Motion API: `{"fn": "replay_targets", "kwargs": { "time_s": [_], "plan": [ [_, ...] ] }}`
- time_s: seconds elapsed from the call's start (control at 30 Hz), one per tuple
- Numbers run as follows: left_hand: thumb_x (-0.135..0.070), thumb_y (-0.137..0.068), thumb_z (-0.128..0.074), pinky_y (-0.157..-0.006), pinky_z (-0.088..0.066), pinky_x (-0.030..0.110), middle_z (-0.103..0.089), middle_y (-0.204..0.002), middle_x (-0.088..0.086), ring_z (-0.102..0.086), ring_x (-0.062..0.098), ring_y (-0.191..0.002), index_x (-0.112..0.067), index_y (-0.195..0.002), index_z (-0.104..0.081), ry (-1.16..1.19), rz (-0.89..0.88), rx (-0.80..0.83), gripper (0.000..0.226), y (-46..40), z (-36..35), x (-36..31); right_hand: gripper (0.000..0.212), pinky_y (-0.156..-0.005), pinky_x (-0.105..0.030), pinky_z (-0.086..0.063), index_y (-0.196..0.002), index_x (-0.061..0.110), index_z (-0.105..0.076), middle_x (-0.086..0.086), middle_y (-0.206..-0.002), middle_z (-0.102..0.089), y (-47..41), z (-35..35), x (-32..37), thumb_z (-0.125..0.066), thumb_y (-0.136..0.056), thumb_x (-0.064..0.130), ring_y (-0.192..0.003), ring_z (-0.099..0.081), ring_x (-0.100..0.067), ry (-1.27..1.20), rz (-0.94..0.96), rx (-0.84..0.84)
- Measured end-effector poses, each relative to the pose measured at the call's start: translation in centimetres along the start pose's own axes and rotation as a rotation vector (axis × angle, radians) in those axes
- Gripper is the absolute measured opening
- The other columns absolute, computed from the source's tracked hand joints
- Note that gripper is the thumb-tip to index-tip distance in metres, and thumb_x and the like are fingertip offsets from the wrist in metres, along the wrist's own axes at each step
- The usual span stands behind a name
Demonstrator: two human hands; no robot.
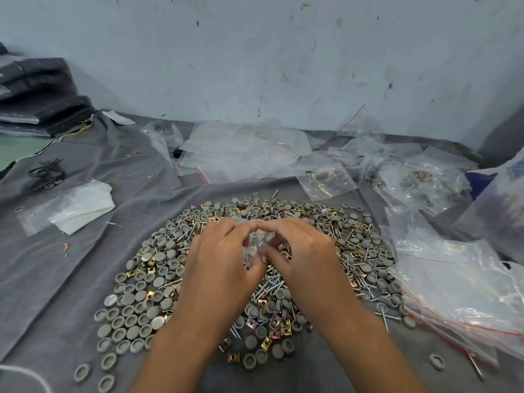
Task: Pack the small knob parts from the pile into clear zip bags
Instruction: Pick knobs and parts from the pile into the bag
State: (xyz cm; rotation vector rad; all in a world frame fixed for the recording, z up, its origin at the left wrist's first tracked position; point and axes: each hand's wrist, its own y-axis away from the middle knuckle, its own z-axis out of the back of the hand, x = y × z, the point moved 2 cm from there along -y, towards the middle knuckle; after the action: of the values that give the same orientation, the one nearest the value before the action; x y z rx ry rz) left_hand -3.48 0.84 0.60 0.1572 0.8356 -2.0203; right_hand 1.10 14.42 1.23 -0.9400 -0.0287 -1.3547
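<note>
A wide pile of small grey knob caps (136,302), mixed with brass square clips and steel screws, lies on the grey cloth in front of me. Over the middle of the pile, my left hand (218,259) and my right hand (300,251) meet with fingertips touching. Between them they pinch a small clear zip bag (255,245), crumpled and mostly hidden by the fingers. A few small parts show faintly inside it.
A stack of empty clear zip bags with red seal lines (459,296) lies at the right. More bags (243,154), some filled (425,182), are strewn along the back by the wall. White folded plastic (76,208) and black bands (46,174) sit at the left.
</note>
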Motion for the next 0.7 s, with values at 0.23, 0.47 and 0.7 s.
{"fn": "replay_targets", "kwargs": {
  "time_s": [0.23,0.47,0.7],
  "plan": [
    [-0.029,-0.083,-0.071,-0.089,-0.044,0.031,-0.042,-0.089,-0.025,-0.045,0.006,-0.089,-0.032,-0.132,-0.060,0.024,0.024,0.009,0.051,-0.1,0.4,0.4,0.021,-0.075,-0.009,-0.053,-0.090,0.042,-0.062,0.022,-0.087,-0.063,-0.2,1.2,-3.7,-0.069,-0.093,0.022,-0.088,-0.061,0.010,0.017,-0.289,0.107],
    [-0.027,-0.083,-0.071,-0.087,-0.043,0.030,-0.042,-0.088,-0.023,-0.045,0.006,-0.089,-0.032,-0.133,-0.060,0.030,0.015,0.000,0.051,-0.2,0.5,0.3,0.030,-0.094,-0.033,-0.047,-0.120,0.042,-0.065,0.020,-0.119,-0.060,1.0,-1.2,-4.3,-0.072,-0.091,0.040,-0.112,-0.047,-0.007,0.408,-0.198,0.494],
    [-0.026,-0.082,-0.071,-0.085,-0.041,0.029,-0.042,-0.086,-0.022,-0.044,0.007,-0.087,-0.030,-0.131,-0.062,0.051,0.004,-0.005,0.050,-0.2,0.6,0.6,0.027,-0.091,-0.031,-0.044,-0.119,0.043,-0.062,0.016,-0.112,-0.057,1.4,-1.3,-4.3,-0.069,-0.094,0.035,-0.103,-0.042,-0.007,0.453,-0.126,0.506]
  ]
}}
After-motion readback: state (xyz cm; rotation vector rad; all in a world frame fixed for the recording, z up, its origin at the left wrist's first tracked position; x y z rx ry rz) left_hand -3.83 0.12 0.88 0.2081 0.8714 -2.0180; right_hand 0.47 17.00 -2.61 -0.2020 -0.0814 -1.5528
